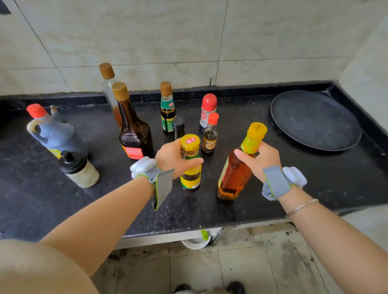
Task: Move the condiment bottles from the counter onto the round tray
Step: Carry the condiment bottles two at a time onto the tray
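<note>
My left hand (172,158) grips a small yellow-capped bottle (190,169) with a yellow label near the counter's front. My right hand (260,161) holds the neck of a tall amber oil bottle (233,175) with a yellow cap. Both bottles touch or hover just above the black counter (302,178). The round dark tray (315,120) lies bare at the back right. Behind my hands stand a big dark brown bottle (134,130), a clear bottle (108,82), a green-labelled bottle (167,108), a red-capped shaker (207,110), a small red-capped bottle (210,135) and a black-capped one (178,127).
At the left stand a red-capped jug with a handle (50,131) and a black-lidded jar (78,169). Tiled walls close the back and right side. The counter's front edge drops to a tiled floor, where a white bowl (196,242) sits below.
</note>
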Motion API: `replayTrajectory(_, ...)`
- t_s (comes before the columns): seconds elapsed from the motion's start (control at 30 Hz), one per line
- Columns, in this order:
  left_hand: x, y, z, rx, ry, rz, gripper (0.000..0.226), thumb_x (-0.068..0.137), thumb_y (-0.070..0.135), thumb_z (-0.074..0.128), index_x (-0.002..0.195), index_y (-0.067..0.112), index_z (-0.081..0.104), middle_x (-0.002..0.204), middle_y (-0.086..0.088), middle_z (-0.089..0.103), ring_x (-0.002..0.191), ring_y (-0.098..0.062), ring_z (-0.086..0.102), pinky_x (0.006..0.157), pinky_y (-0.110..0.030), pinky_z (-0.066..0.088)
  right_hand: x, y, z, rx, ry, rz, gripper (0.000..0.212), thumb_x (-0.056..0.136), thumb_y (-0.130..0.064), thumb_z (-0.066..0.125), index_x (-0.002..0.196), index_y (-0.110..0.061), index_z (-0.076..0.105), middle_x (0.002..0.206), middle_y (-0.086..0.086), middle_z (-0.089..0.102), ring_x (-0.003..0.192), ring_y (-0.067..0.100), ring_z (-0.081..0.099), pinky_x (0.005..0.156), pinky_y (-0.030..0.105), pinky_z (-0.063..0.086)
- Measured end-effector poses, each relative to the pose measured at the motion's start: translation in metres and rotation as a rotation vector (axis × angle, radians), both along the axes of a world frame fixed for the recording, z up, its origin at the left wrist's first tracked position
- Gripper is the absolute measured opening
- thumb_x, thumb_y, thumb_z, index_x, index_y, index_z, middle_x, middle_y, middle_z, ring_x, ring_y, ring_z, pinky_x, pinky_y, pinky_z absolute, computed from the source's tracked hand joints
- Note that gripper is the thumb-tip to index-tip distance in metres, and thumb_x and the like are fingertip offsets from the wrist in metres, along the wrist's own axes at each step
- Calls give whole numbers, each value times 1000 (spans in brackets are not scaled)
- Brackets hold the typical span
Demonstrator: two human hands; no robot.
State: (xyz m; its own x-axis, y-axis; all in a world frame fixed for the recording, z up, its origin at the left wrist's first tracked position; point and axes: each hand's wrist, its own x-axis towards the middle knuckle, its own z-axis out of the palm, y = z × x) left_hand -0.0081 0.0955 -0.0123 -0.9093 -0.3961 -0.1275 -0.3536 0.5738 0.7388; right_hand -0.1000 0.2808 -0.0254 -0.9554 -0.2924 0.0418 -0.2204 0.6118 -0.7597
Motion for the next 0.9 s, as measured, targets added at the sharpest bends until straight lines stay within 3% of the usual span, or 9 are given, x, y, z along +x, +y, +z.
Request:
replayTrajectory(0.1, -32, 44, 17, 27, 17, -77, 45, 75, 31, 72, 113, 10, 59, 115, -12, 67, 110, -29, 59, 95, -42, 48, -21, 35, 15, 7, 38, -23, 36, 81, -31, 65, 83, 4, 62, 85, 22, 67, 73, 22, 52, 70, 28, 36)
replayTrajectory(0.2, -75, 88, 26, 16, 39, -110, 43, 75, 32, 71, 109, 7, 58, 113, -14, 66, 108, -31, 59, 93, -41, 48, -56, 75, 28, 45, 95, -66, 31, 81, -33, 65, 70, -5, 58, 72, 13, 62, 71, 23, 49, 68, 27, 33)
replayTrajectory(0.27, -98, 106, 28, -11, 54, -121, 44, 76, 33, 71, 109, 8, 58, 113, -13, 66, 107, -31, 58, 91, -39, 47, -75, 89, 33, 128, 141, -55, 41, 80, -35, 65, 52, -18, 41, 58, 4, 48, 68, 24, 44, 64, 24, 26)
replayTrajectory(0.37, -155, 145, 26, -6, 59, -85, 45, 75, 34, 71, 110, 9, 58, 116, -12, 66, 109, -31, 58, 92, -40, 48, -126, 129, 39, 206, 186, -54, 50, 78, -40, 66, 48, -26, 27, 61, 6, 41, 67, 25, 41, 63, 25, 26)
replayTrajectory(0.47, -220, 182, 17, 40, 76, -5, 43, 75, 35, 71, 110, 13, 59, 114, -10, 67, 106, -30, 60, 89, -37, 49, -190, 171, 39, 221, 172, -15, 44, 78, -40, 65, 51, -26, 34, 58, -2, 41, 71, 23, 43, 65, 29, 30)
replayTrajectory(0.63, -308, 214, -4, 82, 65, 126, 46, 72, 37, 72, 111, 16, 58, 111, -6, 67, 103, -28, 61, 77, -27, 42, -279, 210, 37, 134, 138, 90, 28, 79, -32, 68, 76, -5, 60, 74, 8, 60, 72, 24, 52, 70, 31, 39)
replayTrajectory(0.77, -361, 223, -16, 128, 63, 162, 46, 69, 35, 74, 110, 21, 59, 78, 18, 55, 84, -18, 55, 73, -24, 37, -337, 221, 29, 88, 96, 99, 30, 80, -28, 68, 85, 1, 62, 74, 7, 58, 74, 25, 52, 66, 22, 32)
replayTrajectory(0.9, -413, 223, -31, 121, 20, 150, 47, 69, 35, 74, 110, 20, 59, 93, 7, 61, 85, -14, 52, 75, -23, 37, -393, 214, 18, 7, 66, 78, 26, 79, -25, 70, 88, -1, 66, 77, 7, 61, 74, 20, 52, 58, 14, 28)
